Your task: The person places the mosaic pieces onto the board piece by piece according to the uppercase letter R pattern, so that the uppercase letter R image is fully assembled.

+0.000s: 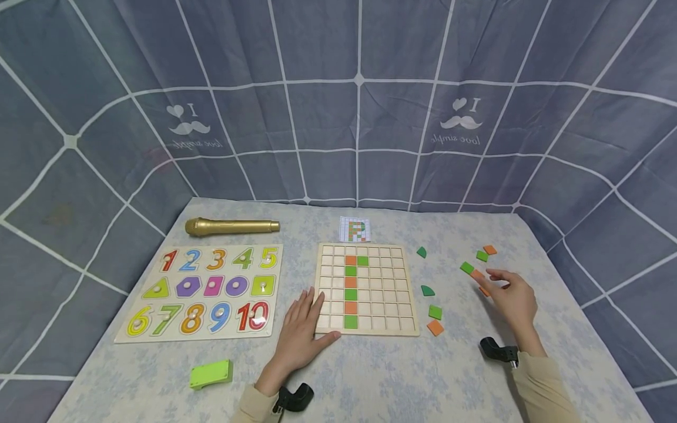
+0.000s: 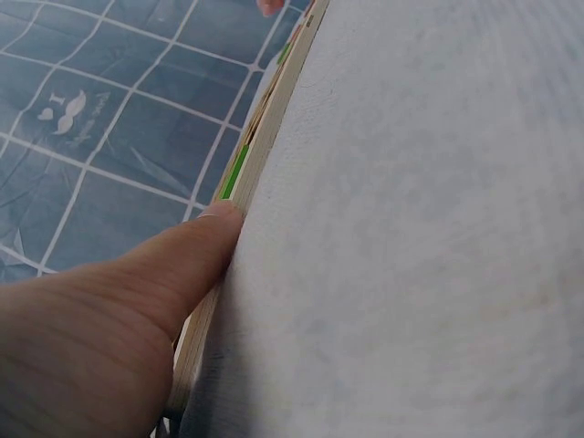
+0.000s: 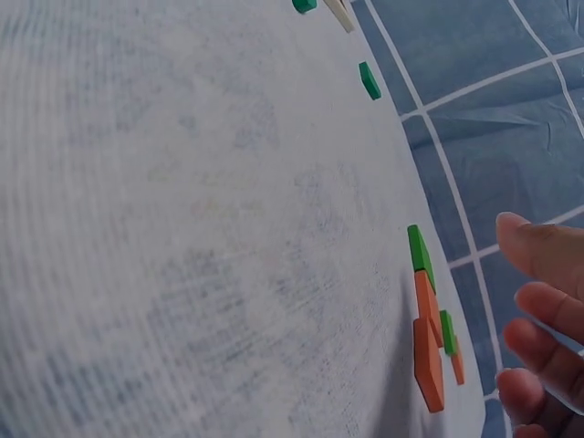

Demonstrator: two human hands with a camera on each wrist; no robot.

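Note:
My left hand (image 1: 300, 335) lies at the lower left corner of a wooden grid board (image 1: 388, 335), fingers extended along its left side and thumb against its front edge. In the left wrist view the thumb (image 2: 173, 265) touches that edge. Orange and green square tiles alternate in one column on the board, and a green tile (image 1: 362, 260) sits beside the top one. My right hand (image 1: 512, 298) hovers over loose tiles at the right, fingers loosely bent and holding nothing. Near it are a green tile (image 1: 467, 267) and an orange tile (image 3: 427, 365).
A patterned card (image 1: 354, 229) lies behind the board. Dark green rounded pieces (image 1: 428, 291) and an orange tile (image 1: 435, 328) lie right of the board. At left are a number puzzle (image 1: 198, 294), a gold microphone (image 1: 233, 227) and a lime-green block (image 1: 211, 374). A grey curtain (image 1: 328, 117) stands behind.

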